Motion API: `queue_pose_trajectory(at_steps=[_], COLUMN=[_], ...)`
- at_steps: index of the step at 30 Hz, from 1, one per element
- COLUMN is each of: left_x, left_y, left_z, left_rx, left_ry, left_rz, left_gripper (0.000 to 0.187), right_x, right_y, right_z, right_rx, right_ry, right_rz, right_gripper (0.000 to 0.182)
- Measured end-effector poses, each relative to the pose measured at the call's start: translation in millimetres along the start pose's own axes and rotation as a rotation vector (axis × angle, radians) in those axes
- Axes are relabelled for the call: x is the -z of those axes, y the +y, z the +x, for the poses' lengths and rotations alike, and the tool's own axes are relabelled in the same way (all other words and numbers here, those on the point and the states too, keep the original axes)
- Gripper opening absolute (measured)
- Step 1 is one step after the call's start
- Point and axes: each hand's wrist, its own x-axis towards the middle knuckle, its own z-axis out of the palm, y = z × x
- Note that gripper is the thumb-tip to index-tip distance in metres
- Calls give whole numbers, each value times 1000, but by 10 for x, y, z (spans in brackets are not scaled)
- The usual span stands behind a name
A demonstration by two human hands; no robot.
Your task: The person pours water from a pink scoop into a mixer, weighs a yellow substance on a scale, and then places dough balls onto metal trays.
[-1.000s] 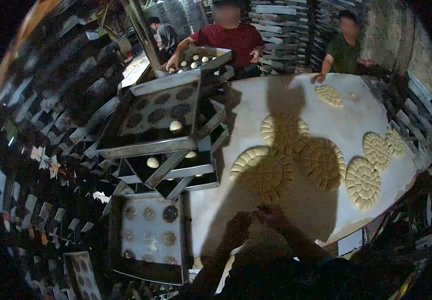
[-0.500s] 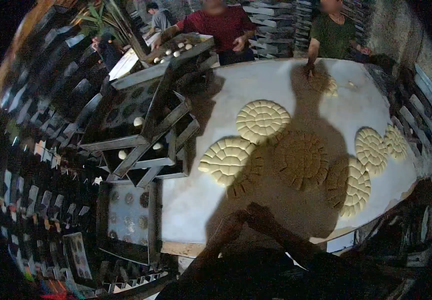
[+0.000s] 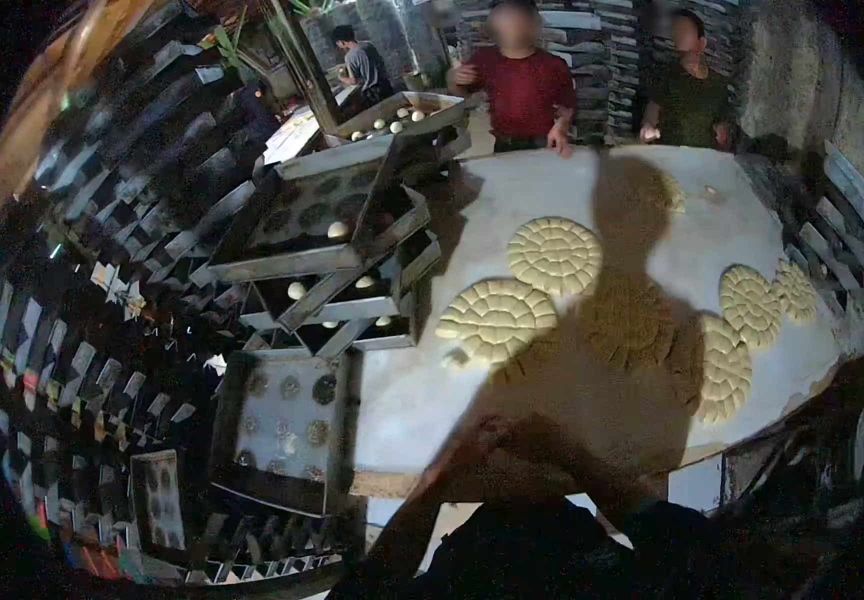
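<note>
My left hand (image 3: 490, 434) is low over the near part of the white table (image 3: 397, 415), in deep shadow. Close beside it is my right hand (image 3: 544, 448), equally dark; the fingers of both are too blurred to read. Beyond them lie flat dough rounds cut into many pieces: one at left (image 3: 497, 318), another behind it (image 3: 552, 257), and a third under my shadow (image 3: 627, 320). Further right is a cut dough round (image 3: 724, 370) partly in shade, touching or nearly touching another round (image 3: 750, 305). No held object can be made out in either hand.
Stacked metal trays (image 3: 292, 262) with several dough balls (image 3: 338, 230) stand at left. A tray with round marks (image 3: 287, 410) sits nearer. Across the table are a person in red (image 3: 524, 90) and a person in dark green (image 3: 690, 105); another person (image 3: 360, 68) is further back.
The view has shifted, moving the table's contents mostly rightward in frame. The person in green has drawn a hand back from the far dough. The person in red has straightened and raised a hand.
</note>
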Motion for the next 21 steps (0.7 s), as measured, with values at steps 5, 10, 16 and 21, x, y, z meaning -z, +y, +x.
queue_pose_trajectory(at_steps=[5, 10, 16, 21], left_x=[469, 1186, 1101, 1023], left_y=[135, 315, 368, 433], left_z=[-634, -1218, -1470, -1272], left_rx=[3, 140, 101, 88], left_ry=[-153, 141, 167, 157], left_rz=[-551, -817, -1079, -784], left_gripper=[35, 15, 25, 27], right_x=[-6, -56, -1241, -346], right_y=[-648, -1606, -1691, -1856], right_z=[314, 494, 181, 209], right_rx=[215, -86, -511, -183], right_ry=[-143, -23, 161, 196], right_rz=[548, 671, 713, 564], right_gripper=[20, 23, 33, 23])
